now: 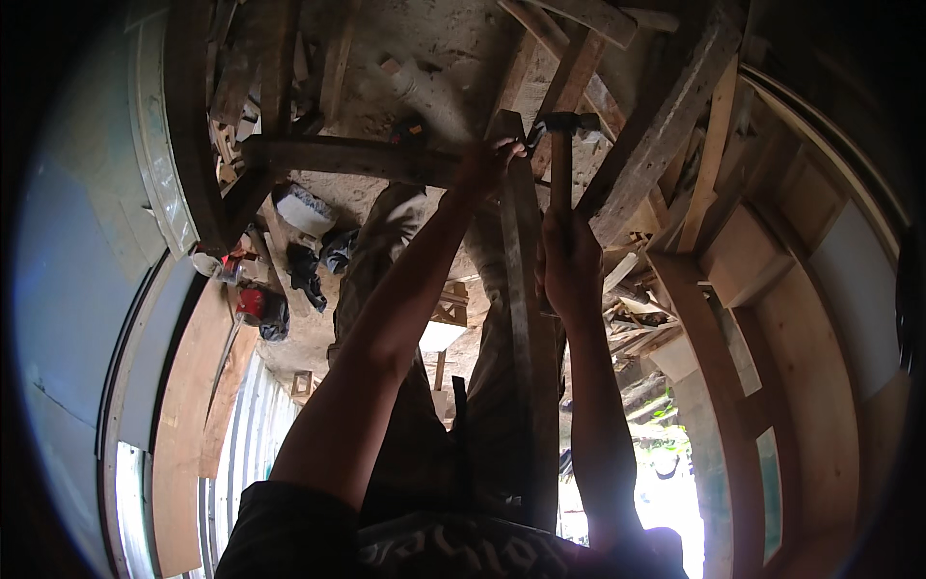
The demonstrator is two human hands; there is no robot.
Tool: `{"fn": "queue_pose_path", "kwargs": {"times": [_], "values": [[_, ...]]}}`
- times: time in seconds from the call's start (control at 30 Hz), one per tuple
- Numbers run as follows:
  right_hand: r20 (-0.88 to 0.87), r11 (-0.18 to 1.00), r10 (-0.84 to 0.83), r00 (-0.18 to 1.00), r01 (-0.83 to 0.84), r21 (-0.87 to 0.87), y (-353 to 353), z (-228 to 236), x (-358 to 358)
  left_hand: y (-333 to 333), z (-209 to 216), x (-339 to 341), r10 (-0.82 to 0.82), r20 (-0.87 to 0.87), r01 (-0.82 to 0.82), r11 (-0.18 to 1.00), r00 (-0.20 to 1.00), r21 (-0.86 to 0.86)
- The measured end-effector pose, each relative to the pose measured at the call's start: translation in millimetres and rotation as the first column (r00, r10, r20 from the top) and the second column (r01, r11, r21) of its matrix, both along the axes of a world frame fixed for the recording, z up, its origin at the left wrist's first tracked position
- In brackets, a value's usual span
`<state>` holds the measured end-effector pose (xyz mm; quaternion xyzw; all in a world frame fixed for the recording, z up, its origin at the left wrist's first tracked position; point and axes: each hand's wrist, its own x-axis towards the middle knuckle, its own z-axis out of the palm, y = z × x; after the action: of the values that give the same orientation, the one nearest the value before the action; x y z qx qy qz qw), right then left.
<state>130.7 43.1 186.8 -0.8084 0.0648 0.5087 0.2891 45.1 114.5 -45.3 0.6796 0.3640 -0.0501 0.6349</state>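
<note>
My right hand point(571, 253) is closed round the wooden handle of a hammer point(561, 174). The hammer's dark head points away from me, just right of the far end of a long wooden beam point(522, 280). This beam runs from near my body, between my legs, out to my left hand point(484, 166). Fingers of that hand are pinched together at the beam's far end, close to the hammer head. What they hold, if anything, is too small and dark to make out.
A dark crosswise timber point(352, 159) lies beyond my legs. Thick planks point(670, 121) lean at the far right. Wood scraps, a white block point(306, 210) and a red can point(251, 304) lie at left. Wooden frames point(709, 386) stand at right, a pale panel point(82, 261) at left.
</note>
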Motion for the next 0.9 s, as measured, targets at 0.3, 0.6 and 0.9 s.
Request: {"fn": "queue_pose_path", "kwargs": {"times": [0.3, 0.6, 0.9], "values": [[0.258, 0.989, 0.139, 0.956, -0.122, -0.081, -42.1, -46.3, -49.6, -0.1, -6.5, 1.4, 0.004, -0.083, -0.007, 1.000, 0.997, -0.031], [0.245, 0.996, 0.087, 0.966, -0.080, -0.040, -58.4, -52.6, -60.2, 0.9, -24.5, -10.4, -0.107, 0.152, 0.077, 0.978, 0.983, 0.192], [0.142, 0.996, 0.064, 0.988, -0.055, -0.064, -60.9, -54.2, -60.7, -5.6, -31.8, -18.3, -0.020, 0.113, -0.006, 0.974, 0.993, 0.228]]}}
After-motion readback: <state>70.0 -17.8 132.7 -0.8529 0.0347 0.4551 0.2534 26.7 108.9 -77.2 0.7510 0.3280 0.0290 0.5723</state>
